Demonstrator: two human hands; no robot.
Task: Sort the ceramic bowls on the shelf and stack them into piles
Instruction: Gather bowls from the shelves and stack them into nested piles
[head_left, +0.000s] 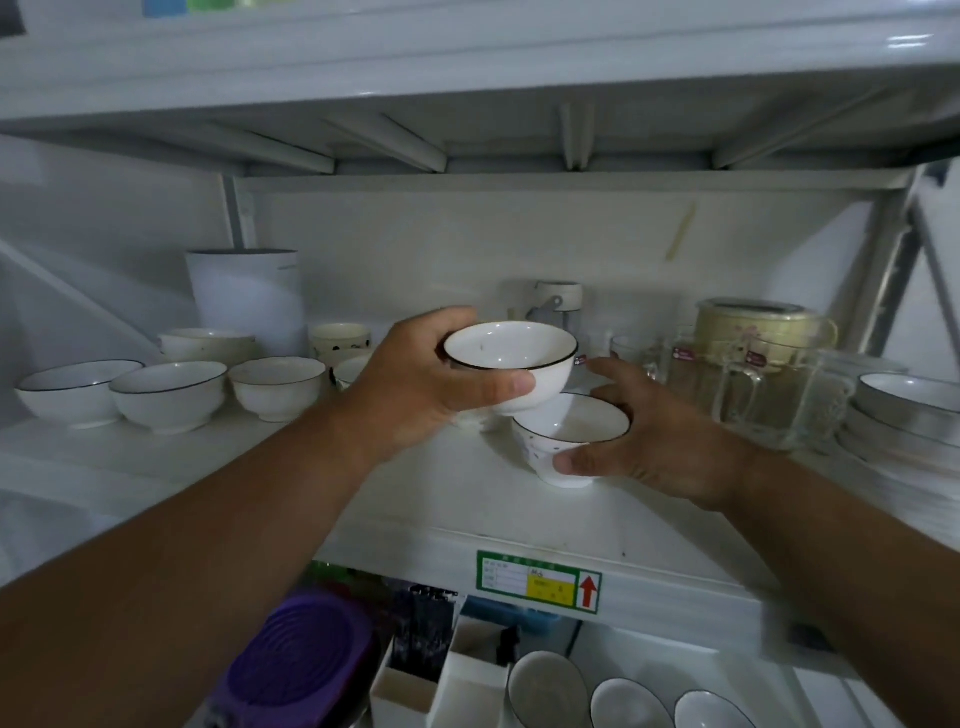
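- The left hand (415, 384) grips a white bowl (511, 364) with a dark rim, thumb across its near side and fingers curled round the far side, holding it upright above the shelf (415, 493).
- The right hand (660, 436) holds a second bowl (566, 436), speckled and dark-rimmed, thumb pressed low on its near wall and fingers spread round the far rim; it tilts slightly, and whether its foot touches the shelf I cannot tell.
- The lifted bowl sits just above and left of the second one, overlapping its rim.
- Three more bowls (169, 395) stand in a row at the left.
- Glass mugs (753, 384) stand to the right.
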